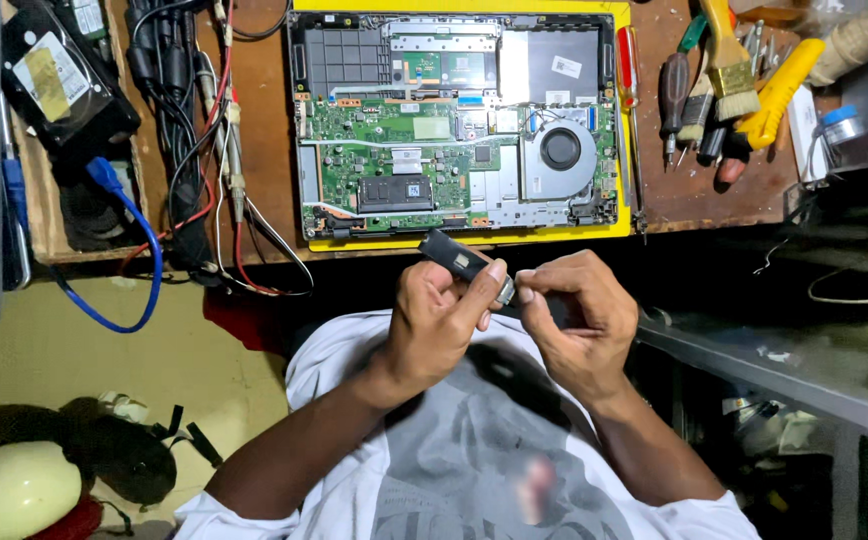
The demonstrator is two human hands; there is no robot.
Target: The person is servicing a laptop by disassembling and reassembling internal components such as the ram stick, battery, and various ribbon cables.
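Note:
My left hand (434,315) grips a small black rectangular device (457,257) with a metal end, held just in front of my chest. My right hand (579,315) pinches that metal end with thumb and forefinger, and a dark part shows under its fingers. Both hands hover below the near edge of the wooden workbench (264,130). On the bench, above the hands, lies an opened laptop (454,125) on a yellow mat, its green circuit board, round fan (560,150) and empty battery bay exposed.
Screwdrivers, a brush (731,60) and yellow-handled tools lie at the bench's right. Bundled black and red cables (189,120) and a blue cable (144,270) hang at the left, beside a hard drive (54,75). A grey shelf (784,375) stands right; a white helmet-like object (14,490) sits bottom left.

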